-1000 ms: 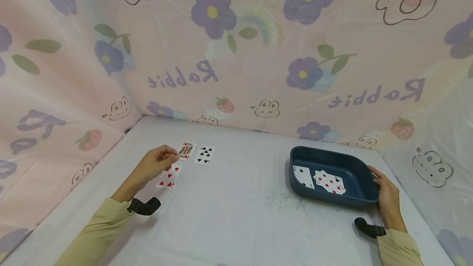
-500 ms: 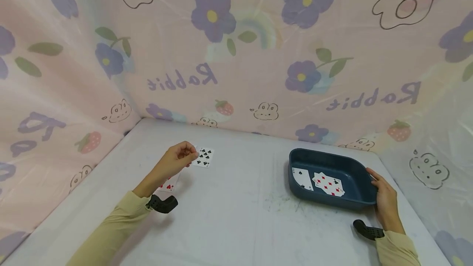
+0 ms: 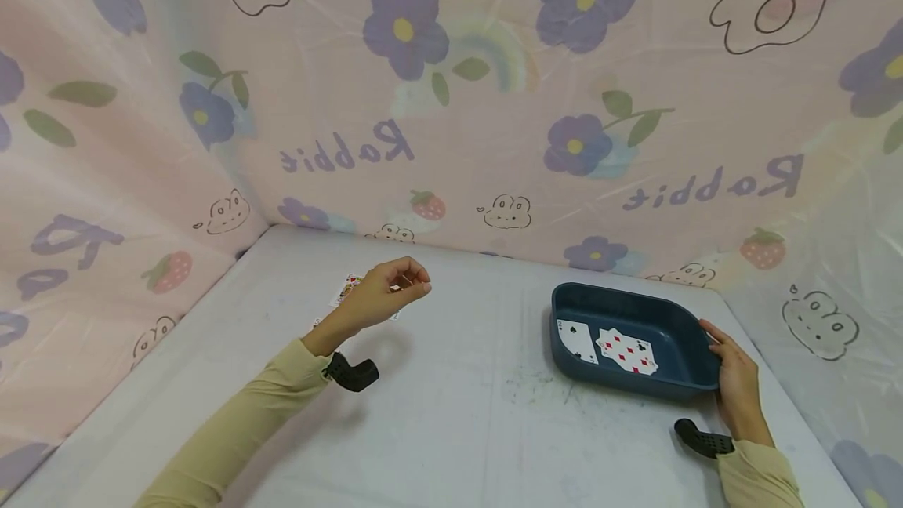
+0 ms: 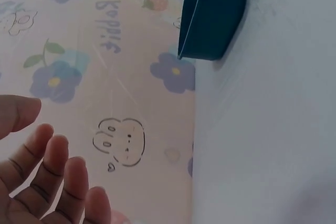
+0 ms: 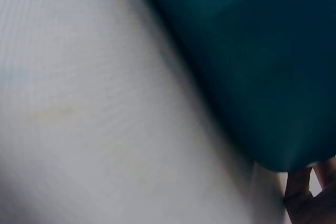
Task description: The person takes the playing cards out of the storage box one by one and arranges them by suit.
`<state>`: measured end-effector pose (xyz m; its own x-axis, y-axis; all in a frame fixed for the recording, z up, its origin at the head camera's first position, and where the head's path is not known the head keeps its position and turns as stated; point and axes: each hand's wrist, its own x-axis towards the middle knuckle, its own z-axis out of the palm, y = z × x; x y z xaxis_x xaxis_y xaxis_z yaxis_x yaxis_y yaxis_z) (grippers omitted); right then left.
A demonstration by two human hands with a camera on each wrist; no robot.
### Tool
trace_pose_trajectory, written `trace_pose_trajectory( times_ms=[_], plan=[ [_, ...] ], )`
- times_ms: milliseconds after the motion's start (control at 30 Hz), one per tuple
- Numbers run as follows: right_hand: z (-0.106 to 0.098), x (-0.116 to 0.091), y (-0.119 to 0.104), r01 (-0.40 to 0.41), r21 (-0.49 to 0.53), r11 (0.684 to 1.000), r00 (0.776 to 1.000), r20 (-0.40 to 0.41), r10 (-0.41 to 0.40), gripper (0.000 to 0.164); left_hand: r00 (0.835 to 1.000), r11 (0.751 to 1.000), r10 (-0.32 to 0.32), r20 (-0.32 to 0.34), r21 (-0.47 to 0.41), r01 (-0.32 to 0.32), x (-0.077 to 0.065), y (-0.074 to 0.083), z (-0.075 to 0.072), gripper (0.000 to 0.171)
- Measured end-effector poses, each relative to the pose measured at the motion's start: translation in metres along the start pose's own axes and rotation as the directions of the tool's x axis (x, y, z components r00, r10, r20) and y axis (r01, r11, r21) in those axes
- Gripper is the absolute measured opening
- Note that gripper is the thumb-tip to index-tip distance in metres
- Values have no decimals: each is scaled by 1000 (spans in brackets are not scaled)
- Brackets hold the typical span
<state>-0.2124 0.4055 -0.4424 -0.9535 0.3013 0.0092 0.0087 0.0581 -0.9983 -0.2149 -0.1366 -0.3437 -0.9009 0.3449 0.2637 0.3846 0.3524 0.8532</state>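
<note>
- Both hands are well apart: the left hand (image 3: pixel 384 292), fingers loosely bent with a gap between thumb and fingertips, holds nothing above the cards on the counter's left part; the right hand (image 3: pixel 737 379) grips the right end of a dark blue basin (image 3: pixel 680 351).
- Beneath the left hand, a face card (image 3: pixel 349 286) shows in part, with card edges peeping out beside the hand and wrist; the rest is hidden.
- Inside the basin, a black-suited card (image 3: pixel 577 342) leans by the left wall, and a fanned stack of cards (image 3: pixel 626 351), a diamond card on top, lies near the middle.
- Smooth white covering spans the counter (image 3: pixel 466 414), with faint dark smudges (image 3: pixel 550 386) just before the basin and a soft shadow below the left arm.
- Pale pink sheeting (image 3: pixel 466 116) encloses the counter at the back and both sides, glossy and lightly creased, printed with purple flowers, strawberries, rabbits, a rainbow and the mirrored word "Rabbit".
- Beige sleeves (image 3: pixel 233 422) cover the forearms, a black device (image 3: pixel 353 372) at each wrist.
</note>
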Motion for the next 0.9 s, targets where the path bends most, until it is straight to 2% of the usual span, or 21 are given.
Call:
trace_pose_trajectory(
  times_ms=[267,467,733,900],
  plan=[
    [1,1,-2,-12,23,1000,1000,-9,12,47,997,996,77,22,45,-78,16,11,19,11],
    [2,1,-3,-21,19,1000,999,-29,21,47,987,983,154,47,91,-158,26,16,32,11],
    [4,2,-1,-23,22,999,999,-36,24,47,960,951,269,80,139,-278,41,17,49,12],
    [1,3,0,-14,6,1000,999,-45,14,47,932,916,343,116,179,-359,52,20,64,14]
  ],
)
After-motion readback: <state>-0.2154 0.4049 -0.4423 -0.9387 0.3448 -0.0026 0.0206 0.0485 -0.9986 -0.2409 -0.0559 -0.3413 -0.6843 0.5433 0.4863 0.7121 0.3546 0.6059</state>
